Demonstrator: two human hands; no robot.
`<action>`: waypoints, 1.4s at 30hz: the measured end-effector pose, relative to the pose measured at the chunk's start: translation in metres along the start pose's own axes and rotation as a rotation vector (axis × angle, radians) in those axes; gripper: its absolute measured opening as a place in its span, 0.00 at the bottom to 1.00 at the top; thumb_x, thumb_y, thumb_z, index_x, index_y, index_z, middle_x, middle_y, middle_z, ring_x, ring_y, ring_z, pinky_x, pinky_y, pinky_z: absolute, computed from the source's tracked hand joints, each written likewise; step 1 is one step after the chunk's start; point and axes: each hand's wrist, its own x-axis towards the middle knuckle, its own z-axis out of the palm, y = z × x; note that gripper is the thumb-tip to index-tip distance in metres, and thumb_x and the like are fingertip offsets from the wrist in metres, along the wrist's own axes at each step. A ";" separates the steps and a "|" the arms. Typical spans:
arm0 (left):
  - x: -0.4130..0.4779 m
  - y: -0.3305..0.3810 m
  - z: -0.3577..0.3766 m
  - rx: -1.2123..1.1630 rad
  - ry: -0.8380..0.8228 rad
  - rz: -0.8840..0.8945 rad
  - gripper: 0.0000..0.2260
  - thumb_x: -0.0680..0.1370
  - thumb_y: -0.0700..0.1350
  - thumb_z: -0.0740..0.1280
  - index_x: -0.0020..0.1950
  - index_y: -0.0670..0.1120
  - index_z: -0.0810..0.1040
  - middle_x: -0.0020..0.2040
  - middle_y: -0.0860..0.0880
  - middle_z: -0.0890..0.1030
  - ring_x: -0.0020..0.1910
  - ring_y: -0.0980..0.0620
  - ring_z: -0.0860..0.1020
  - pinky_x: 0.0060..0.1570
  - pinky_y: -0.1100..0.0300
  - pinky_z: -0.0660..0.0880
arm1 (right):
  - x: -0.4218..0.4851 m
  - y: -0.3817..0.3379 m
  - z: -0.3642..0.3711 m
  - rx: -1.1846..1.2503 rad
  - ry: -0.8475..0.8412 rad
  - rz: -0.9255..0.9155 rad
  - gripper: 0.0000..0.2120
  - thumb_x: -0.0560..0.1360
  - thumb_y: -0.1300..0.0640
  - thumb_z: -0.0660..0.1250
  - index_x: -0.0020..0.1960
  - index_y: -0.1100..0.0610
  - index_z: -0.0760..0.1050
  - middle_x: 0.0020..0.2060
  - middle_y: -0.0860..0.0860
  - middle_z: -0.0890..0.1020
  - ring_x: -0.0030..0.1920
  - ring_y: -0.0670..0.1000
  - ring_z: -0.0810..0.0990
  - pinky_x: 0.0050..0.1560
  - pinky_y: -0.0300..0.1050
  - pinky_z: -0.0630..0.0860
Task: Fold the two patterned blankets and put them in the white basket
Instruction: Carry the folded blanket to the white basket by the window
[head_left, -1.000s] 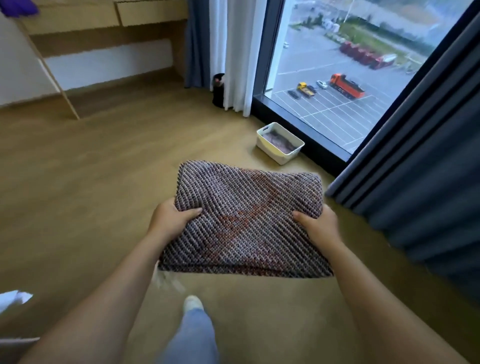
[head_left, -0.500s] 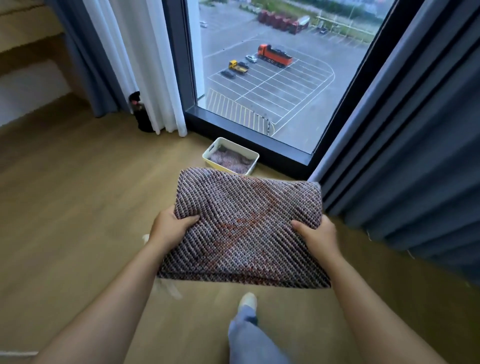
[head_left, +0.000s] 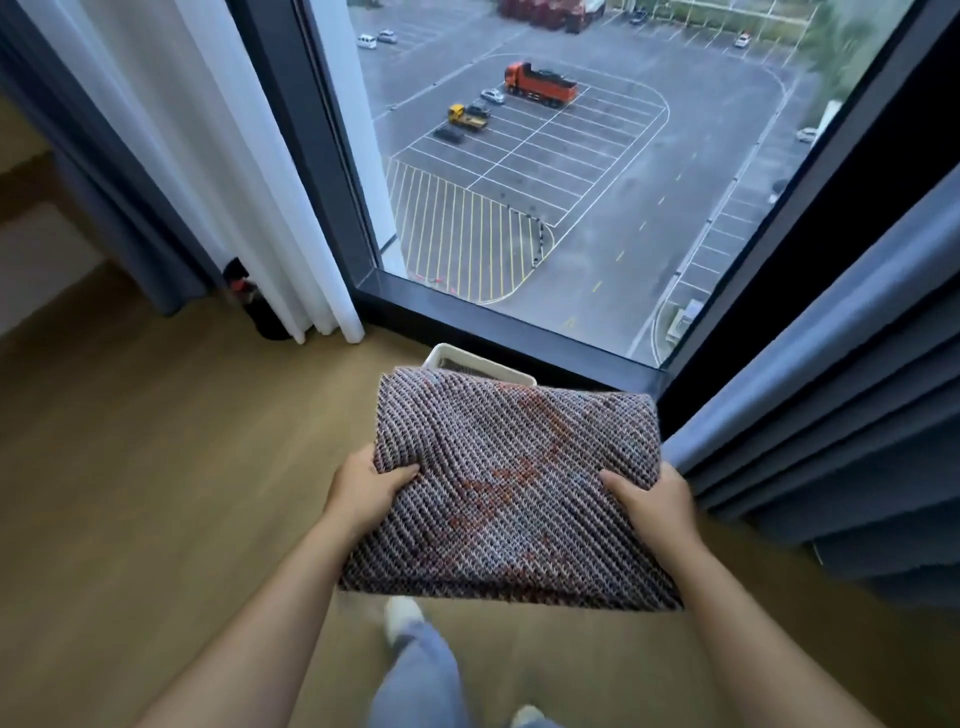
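Head view: we hold the folded patterned blanket (head_left: 514, 488) level above the wooden floor (head_left: 156, 493), our left hand (head_left: 363, 493) and right hand (head_left: 657, 501) each gripping a side edge, thumbs on top. Its far edge hides most of the white basket (head_left: 470, 358) by the window frame (head_left: 519, 332).

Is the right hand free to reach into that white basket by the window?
Probably not yet. The right hand grips the folded blanket, as does the left hand, and the white basket sits on the floor beyond the blanket's far edge, mostly hidden behind it.
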 end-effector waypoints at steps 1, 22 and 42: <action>0.026 0.007 0.000 -0.006 -0.025 0.008 0.12 0.72 0.39 0.71 0.55 0.44 0.78 0.53 0.44 0.82 0.52 0.47 0.79 0.57 0.52 0.73 | 0.019 -0.009 0.009 0.006 0.013 0.005 0.19 0.70 0.53 0.73 0.56 0.58 0.72 0.50 0.54 0.80 0.48 0.53 0.77 0.49 0.45 0.73; 0.435 0.045 0.114 0.195 -0.271 -0.224 0.13 0.70 0.33 0.71 0.53 0.38 0.78 0.54 0.39 0.81 0.54 0.41 0.79 0.59 0.46 0.73 | 0.317 -0.016 0.134 -0.045 0.289 0.323 0.15 0.73 0.56 0.69 0.57 0.59 0.71 0.51 0.53 0.77 0.50 0.51 0.74 0.51 0.43 0.68; 0.733 -0.231 0.223 0.757 -0.091 -0.080 0.10 0.74 0.44 0.67 0.52 0.41 0.78 0.53 0.39 0.80 0.54 0.38 0.77 0.55 0.48 0.73 | 0.558 0.210 0.389 -0.228 0.099 0.505 0.18 0.72 0.56 0.68 0.60 0.58 0.69 0.58 0.56 0.78 0.59 0.58 0.75 0.61 0.52 0.71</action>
